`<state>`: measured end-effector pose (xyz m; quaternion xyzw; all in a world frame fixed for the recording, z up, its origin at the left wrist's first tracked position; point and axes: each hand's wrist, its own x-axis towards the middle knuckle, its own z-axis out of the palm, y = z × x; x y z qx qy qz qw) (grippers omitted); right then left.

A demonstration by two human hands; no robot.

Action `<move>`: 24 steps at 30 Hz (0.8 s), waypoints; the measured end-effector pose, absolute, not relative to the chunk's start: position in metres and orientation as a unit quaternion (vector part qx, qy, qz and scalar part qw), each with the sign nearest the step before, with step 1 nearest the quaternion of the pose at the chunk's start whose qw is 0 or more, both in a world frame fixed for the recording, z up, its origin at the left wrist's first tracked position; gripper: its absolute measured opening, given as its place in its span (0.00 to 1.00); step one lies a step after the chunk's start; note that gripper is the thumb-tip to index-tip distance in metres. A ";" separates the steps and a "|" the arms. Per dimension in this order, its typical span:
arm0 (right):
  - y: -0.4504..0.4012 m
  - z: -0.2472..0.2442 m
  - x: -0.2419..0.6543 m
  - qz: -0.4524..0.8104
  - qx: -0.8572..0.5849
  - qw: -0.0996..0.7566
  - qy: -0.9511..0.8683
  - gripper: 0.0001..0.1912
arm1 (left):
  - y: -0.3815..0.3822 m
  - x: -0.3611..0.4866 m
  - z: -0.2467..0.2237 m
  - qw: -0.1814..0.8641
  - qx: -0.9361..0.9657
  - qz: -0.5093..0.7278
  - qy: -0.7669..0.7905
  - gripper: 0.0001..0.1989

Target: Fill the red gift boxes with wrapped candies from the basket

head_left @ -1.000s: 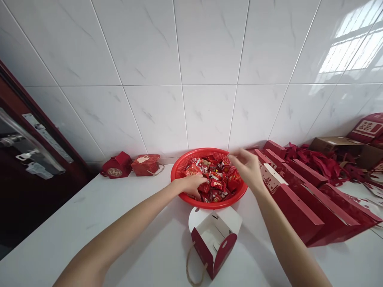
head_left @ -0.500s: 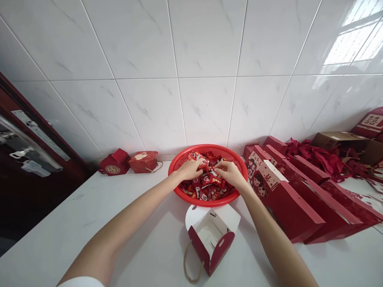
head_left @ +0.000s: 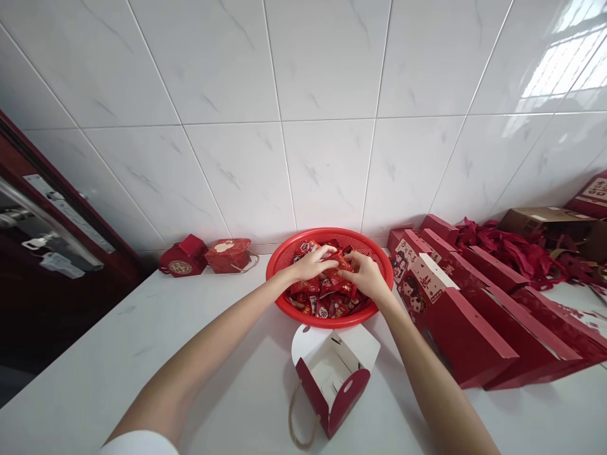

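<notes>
Both hands are over a round red plastic basket (head_left: 389,278) full of red-wrapped sweets (head_left: 327,306). My left hand (head_left: 313,262) reaches in from the left, its fingers bent around a red wrapped sweet (head_left: 336,260). From the right, my right hand (head_left: 363,273) has thumb and fingertips against the same red wrapper, close to the left fingertips. In front of the basket lies an open dark red box (head_left: 310,388) with a white inside and a rope handle; nothing shows inside it.
Two small red boxes, one darker (head_left: 184,256) and one patterned (head_left: 228,256), stand against the tiled wall at left. Rows of larger red boxes (head_left: 455,322) stand right of the basket. Behind them lie red ribbons (head_left: 512,249) and a brown carton (head_left: 545,221).
My left hand has moved a little right, closer to my right hand. A red wrapper now shows between the fingers of both hands. The view has shifted slightly.
</notes>
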<state>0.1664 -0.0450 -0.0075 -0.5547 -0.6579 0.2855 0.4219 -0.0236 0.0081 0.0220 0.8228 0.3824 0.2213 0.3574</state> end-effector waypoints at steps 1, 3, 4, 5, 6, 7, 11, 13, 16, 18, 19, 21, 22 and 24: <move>-0.044 -0.009 0.167 0.257 -0.579 0.438 -0.638 0.13 | 0.007 -0.027 0.022 0.330 0.841 0.184 0.388 0.22; -0.041 -0.011 0.169 0.187 -0.622 0.463 -0.602 0.16 | 0.005 -0.036 0.023 0.232 0.880 0.075 0.407 0.23; -0.040 -0.012 0.169 0.158 -0.635 0.469 -0.593 0.19 | 0.005 -0.042 0.024 0.177 0.890 0.020 0.420 0.20; -0.039 -0.013 0.169 0.138 -0.639 0.472 -0.592 0.21 | 0.004 -0.047 0.025 0.133 0.891 -0.025 0.433 0.16; -0.038 -0.014 0.169 0.129 -0.635 0.472 -0.598 0.22 | 0.004 -0.052 0.025 0.102 0.886 -0.058 0.450 0.13; -0.037 -0.015 0.169 0.131 -0.628 0.471 -0.605 0.21 | 0.004 -0.057 0.026 0.086 0.877 -0.077 0.465 0.09; -0.040 -0.013 0.168 0.177 -0.601 0.461 -0.629 0.12 | 0.005 -0.063 0.023 0.065 0.860 -0.096 0.497 0.10; -0.042 -0.010 0.167 0.197 -0.601 0.453 -0.629 0.09 | 0.005 -0.059 0.019 0.055 0.859 -0.109 0.496 0.20; -0.045 -0.005 0.166 0.223 -0.602 0.441 -0.627 0.08 | 0.004 -0.048 0.014 0.038 0.857 -0.151 0.492 0.28; -0.047 -0.003 0.164 0.233 -0.605 0.431 -0.628 0.08 | 0.004 -0.041 0.012 0.015 0.858 -0.173 0.483 0.29; -0.048 -0.001 0.163 0.234 -0.606 0.427 -0.629 0.08 | 0.003 -0.037 0.011 0.004 0.860 -0.180 0.478 0.29; -0.049 0.001 0.162 0.237 -0.606 0.424 -0.630 0.07 | 0.003 -0.032 0.011 0.000 0.858 -0.194 0.476 0.29; -0.050 0.001 0.162 0.238 -0.604 0.426 -0.630 0.06 | 0.003 -0.031 0.011 0.011 0.855 -0.202 0.478 0.30; -0.051 0.002 0.162 0.240 -0.597 0.431 -0.633 0.06 | 0.004 -0.030 0.012 0.049 0.853 -0.206 0.478 0.31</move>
